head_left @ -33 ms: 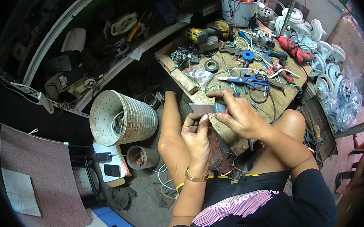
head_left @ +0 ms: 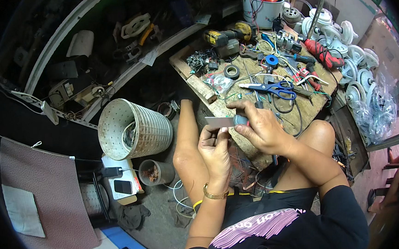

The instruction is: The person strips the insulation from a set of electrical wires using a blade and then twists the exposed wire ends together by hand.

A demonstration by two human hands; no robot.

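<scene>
My right hand [head_left: 267, 128] is closed around the blue-grey and red handle [head_left: 241, 120] of a flat-bladed tool. Its broad grey blade [head_left: 219, 121] points left, over the bench's near edge. Just below the blade is my left hand [head_left: 215, 144], thumb and fingers pinched together close to the blade's lower edge. Whatever sits between those fingertips is too small to make out. A pair of blue-handled scissors [head_left: 271, 89] lies on the wooden bench [head_left: 249, 142], just beyond my right hand.
On the bench are black tape [head_left: 231, 72], blue tape [head_left: 272, 61], a yellow-black power drill [head_left: 223, 36] and a red corded tool [head_left: 322, 53]. White coil parts [head_left: 350, 63] are piled at right. A perforated basket [head_left: 151, 128] and a small tub [head_left: 159, 172] stand at left.
The blade has turned so that its face looks paler, and its tip has shifted slightly left. Both hands stay almost in place.
</scene>
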